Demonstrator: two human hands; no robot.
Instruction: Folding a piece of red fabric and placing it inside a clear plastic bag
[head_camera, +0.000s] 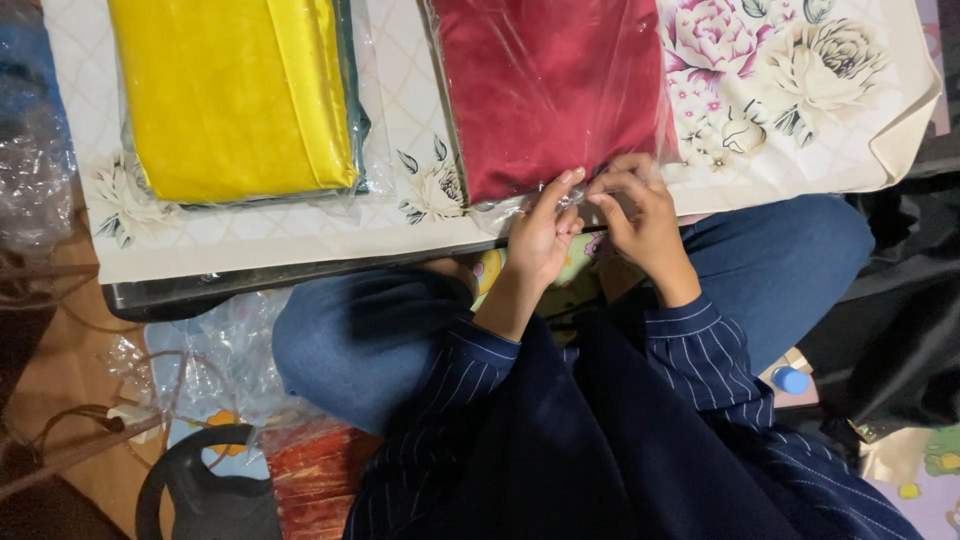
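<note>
Our hands, left (540, 235) and right (640, 215), pinch the near edge of the red cloth's clear bag (545, 90) on the tabletop (250, 240); it looks light, soft, slippery, best gripped at its open edge.

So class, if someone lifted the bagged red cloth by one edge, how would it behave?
The red cloth pack would probably sag, since it looks like soft folded fabric. Its glossy clear wrapper likely feels slippery. The left hand and right hand pinch its near edge, which crinkles, suggesting thin film.

Folded red cloth (545, 85) lies flat in clear plastic wrap.
</note>
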